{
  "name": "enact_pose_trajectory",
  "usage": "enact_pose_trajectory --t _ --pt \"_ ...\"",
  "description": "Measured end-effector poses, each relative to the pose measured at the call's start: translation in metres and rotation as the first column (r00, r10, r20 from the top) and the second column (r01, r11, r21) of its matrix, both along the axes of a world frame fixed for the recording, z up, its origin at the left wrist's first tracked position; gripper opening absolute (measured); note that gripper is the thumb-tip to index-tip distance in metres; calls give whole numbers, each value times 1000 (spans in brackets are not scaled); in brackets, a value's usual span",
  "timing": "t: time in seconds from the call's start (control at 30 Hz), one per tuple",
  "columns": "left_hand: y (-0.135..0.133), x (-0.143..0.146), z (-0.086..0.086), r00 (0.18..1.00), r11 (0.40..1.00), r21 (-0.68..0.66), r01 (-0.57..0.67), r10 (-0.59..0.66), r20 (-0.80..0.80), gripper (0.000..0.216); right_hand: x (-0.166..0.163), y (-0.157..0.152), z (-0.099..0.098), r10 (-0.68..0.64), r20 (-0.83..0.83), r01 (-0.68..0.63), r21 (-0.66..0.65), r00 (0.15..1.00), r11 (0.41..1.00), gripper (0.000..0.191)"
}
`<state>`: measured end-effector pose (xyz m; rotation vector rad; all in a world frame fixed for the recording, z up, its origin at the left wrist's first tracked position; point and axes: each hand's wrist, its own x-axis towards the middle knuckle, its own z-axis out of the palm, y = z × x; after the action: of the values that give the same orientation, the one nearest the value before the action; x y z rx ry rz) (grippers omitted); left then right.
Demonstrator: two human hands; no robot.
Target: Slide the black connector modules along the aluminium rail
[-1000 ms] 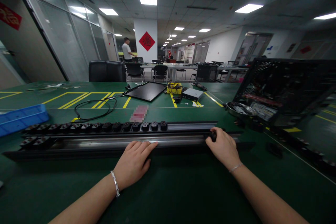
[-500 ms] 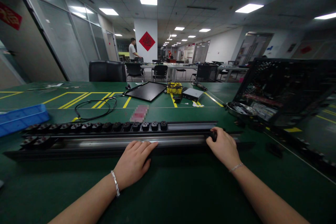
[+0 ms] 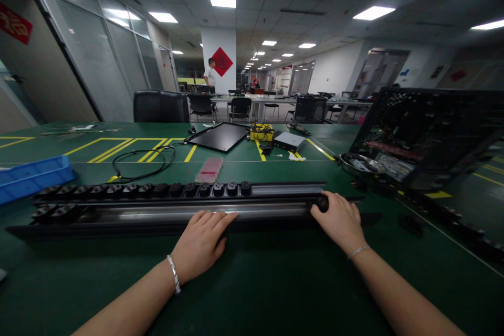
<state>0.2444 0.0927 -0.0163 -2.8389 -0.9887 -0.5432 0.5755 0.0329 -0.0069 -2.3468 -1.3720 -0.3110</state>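
A long black and silver metal rail (image 3: pixel 157 213) lies across the green table in front of me. Several black socket modules (image 3: pixel 149 189) sit in a row along its far left part. My left hand (image 3: pixel 200 244) rests flat on the rail's near edge, fingers stretched out. My right hand (image 3: pixel 340 220) is further right on the rail, its fingers closed around a small black part (image 3: pixel 323 203) at the rail's channel.
A blue tray (image 3: pixel 31 176) stands at the left. A black cable loop (image 3: pixel 144 163), a dark flat panel (image 3: pixel 218 136), a yellow item and a small grey box (image 3: pixel 289 140) lie beyond. A black perforated case (image 3: pixel 429 134) stands at the right. A person walks far back.
My right hand has shifted slightly right along the rail with the small black part. The person in the background has walked to the right. My left hand stays put.
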Motion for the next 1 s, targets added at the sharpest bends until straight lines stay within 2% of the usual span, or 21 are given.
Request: enact_pose_trajectory --t 0.27,1.0 --pt "-1 -1 0 1000 1000 -8 5 -5 1 54 1 1 4 23 -4 -23 -8 1000 1000 39" --pt "1 -1 -2 1000 1000 13 4 -5 8 54 3 2 1 14 -13 -14 3 1000 1000 42"
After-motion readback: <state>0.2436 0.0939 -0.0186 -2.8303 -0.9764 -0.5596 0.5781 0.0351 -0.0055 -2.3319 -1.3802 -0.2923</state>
